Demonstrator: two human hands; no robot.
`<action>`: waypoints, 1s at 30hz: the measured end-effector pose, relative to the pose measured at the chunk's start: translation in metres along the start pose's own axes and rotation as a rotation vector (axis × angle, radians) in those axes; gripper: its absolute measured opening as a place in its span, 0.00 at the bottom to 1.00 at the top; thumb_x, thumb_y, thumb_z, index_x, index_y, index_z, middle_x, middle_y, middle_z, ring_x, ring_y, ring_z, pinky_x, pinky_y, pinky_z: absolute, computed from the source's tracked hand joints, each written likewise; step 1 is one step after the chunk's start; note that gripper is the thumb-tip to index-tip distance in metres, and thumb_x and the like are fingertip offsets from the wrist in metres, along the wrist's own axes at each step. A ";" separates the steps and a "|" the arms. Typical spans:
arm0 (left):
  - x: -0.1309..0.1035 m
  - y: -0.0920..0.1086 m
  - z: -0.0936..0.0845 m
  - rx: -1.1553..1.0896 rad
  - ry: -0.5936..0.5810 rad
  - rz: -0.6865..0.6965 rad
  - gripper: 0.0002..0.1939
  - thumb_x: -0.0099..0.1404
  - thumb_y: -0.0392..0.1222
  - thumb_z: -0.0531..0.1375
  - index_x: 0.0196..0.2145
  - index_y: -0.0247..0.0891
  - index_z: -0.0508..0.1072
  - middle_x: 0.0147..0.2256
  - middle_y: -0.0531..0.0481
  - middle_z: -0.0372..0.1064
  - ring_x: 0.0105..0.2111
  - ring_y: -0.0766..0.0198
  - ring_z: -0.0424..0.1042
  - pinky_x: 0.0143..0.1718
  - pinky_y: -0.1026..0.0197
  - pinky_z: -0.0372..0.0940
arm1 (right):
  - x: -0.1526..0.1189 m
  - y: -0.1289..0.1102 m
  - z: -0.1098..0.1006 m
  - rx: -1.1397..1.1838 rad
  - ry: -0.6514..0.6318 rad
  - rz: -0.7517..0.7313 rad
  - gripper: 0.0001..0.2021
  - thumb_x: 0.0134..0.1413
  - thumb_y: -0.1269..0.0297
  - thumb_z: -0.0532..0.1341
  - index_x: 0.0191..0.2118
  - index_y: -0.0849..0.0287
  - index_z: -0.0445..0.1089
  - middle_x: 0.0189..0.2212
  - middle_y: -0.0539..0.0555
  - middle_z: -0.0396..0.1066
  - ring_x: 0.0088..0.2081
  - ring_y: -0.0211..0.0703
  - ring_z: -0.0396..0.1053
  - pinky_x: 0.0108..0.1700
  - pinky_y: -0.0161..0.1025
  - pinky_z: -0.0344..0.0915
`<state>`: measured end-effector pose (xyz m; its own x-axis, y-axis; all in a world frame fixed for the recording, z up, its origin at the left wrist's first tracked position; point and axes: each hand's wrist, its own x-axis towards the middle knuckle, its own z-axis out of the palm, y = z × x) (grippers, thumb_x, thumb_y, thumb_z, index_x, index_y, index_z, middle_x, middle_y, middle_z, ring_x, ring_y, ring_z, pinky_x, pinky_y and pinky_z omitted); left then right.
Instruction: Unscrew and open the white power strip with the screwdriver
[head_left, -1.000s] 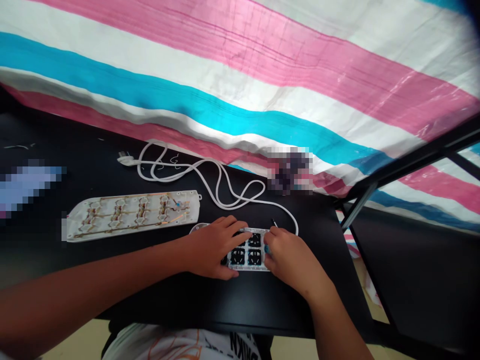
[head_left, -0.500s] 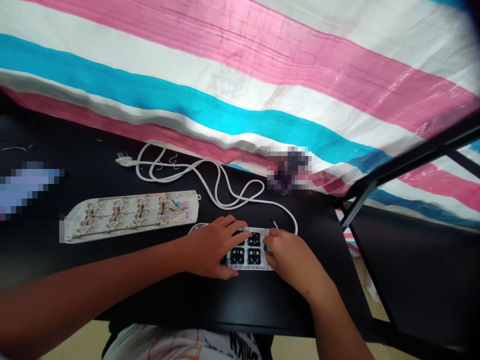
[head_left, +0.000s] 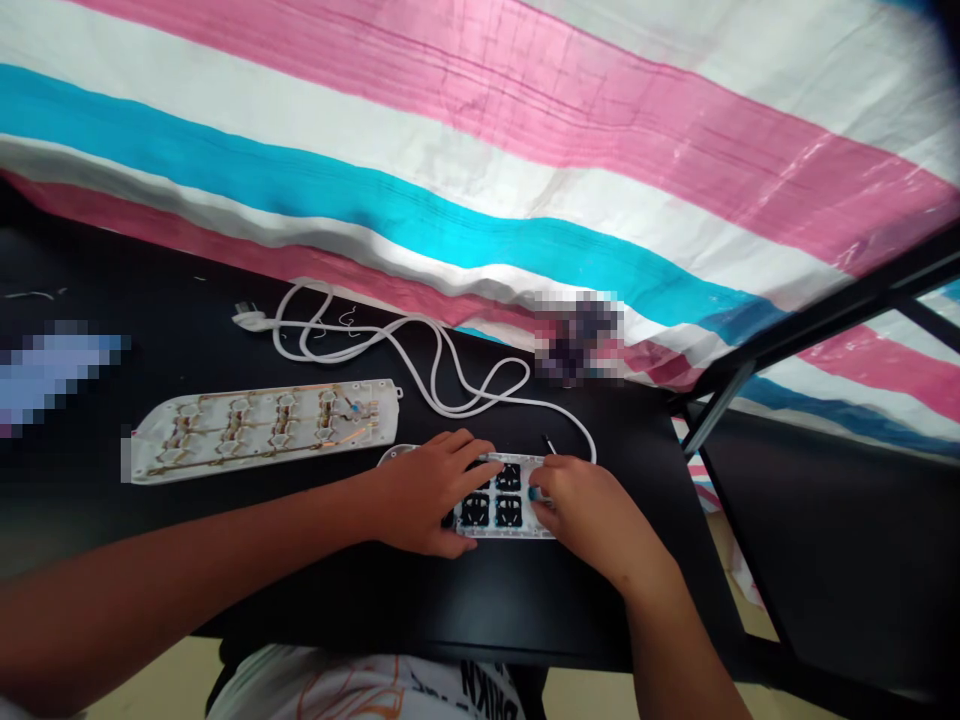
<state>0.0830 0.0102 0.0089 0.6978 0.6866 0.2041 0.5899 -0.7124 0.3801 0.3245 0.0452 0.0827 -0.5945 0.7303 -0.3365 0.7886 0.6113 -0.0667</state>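
A white power strip shell with black socket inserts lies near the table's front edge. Over its left part rests my left hand, fingers apart, touching the shell. My right hand is closed at the shell's right end, its fingertips bent round something small that I cannot make out; a bit of blue shows beside them. A thin dark tip sticks out above that hand. The other half of the strip, with metal contacts and wires inside, lies open to the left.
A white cable loops behind the shell and ends in a plug at the left. Behind the black table hangs a striped sheet. Blurred items lie at the far left and by the sheet. A black metal frame stands at the right.
My right hand has shifted very slightly to the right, with its wrist a little farther right. My left hand stays in place on the shell.
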 end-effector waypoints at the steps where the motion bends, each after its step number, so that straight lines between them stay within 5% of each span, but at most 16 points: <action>1: 0.000 0.000 0.000 0.000 0.003 0.002 0.42 0.58 0.53 0.69 0.64 0.32 0.62 0.61 0.30 0.62 0.55 0.39 0.64 0.57 0.39 0.65 | 0.000 0.000 0.000 0.001 -0.002 -0.007 0.04 0.60 0.68 0.62 0.37 0.57 0.75 0.40 0.53 0.76 0.41 0.45 0.76 0.38 0.39 0.61; 30: 0.000 0.000 0.001 0.007 -0.001 0.003 0.44 0.57 0.54 0.69 0.65 0.31 0.61 0.61 0.31 0.63 0.56 0.39 0.65 0.58 0.40 0.64 | -0.001 0.009 -0.001 0.139 0.021 -0.010 0.05 0.55 0.69 0.63 0.39 0.57 0.74 0.40 0.51 0.74 0.38 0.41 0.73 0.39 0.37 0.56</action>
<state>0.0834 0.0099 0.0084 0.7002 0.6840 0.2044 0.5903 -0.7158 0.3730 0.3324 0.0504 0.0838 -0.6044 0.7315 -0.3156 0.7960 0.5715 -0.1996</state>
